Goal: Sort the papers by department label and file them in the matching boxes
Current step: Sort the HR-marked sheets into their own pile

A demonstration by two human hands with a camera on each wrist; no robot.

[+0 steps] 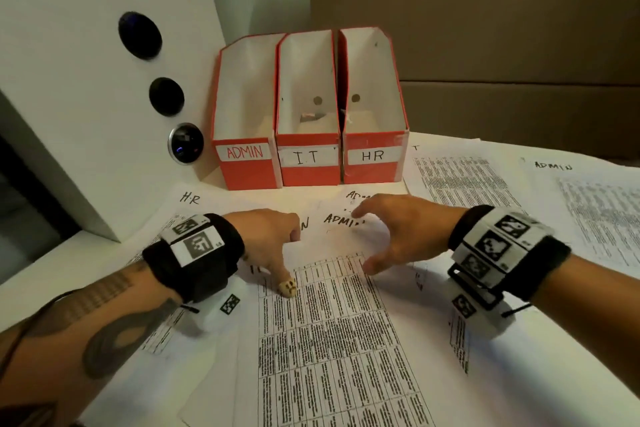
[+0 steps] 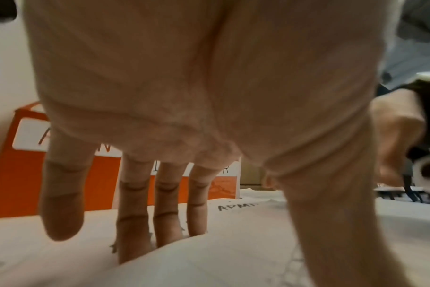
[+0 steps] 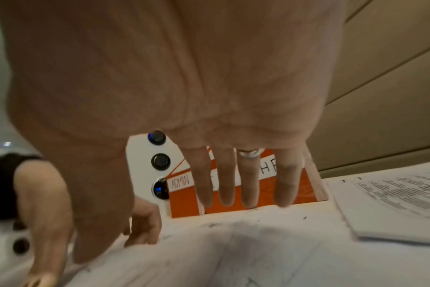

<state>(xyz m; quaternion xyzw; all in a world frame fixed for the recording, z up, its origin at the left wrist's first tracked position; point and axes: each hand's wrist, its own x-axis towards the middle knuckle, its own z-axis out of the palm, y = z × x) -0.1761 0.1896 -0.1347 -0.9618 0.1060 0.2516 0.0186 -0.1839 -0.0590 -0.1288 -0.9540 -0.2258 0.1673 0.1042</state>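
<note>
Left hand (image 1: 266, 236): spread, fingertips (image 2: 133, 250) pressing white printed ADMIN sheet (image 1: 332, 322).
Right hand (image 1: 398, 232): spread, hovering just beside.
Right wrist view only: silver ring (image 3: 249, 152).

Black wrist straps (image 1: 194, 253) with white fiducial-tag blocks are worn; a ring (image 3: 249, 152) and forearm tattoos (image 1: 114, 336) are seen.

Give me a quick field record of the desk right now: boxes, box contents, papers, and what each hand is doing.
boxes: ADMIN box, IT box, HR box, side by side, left to right
box contents: no papers visible inside
papers: loose, overlapping on the table; top sheet marked ADMIN
other labels: HR sheet at left, ADMIN sheet far right
left hand: fingertips on the top sheet
right hand: fingers spread, on the top sheet
</note>
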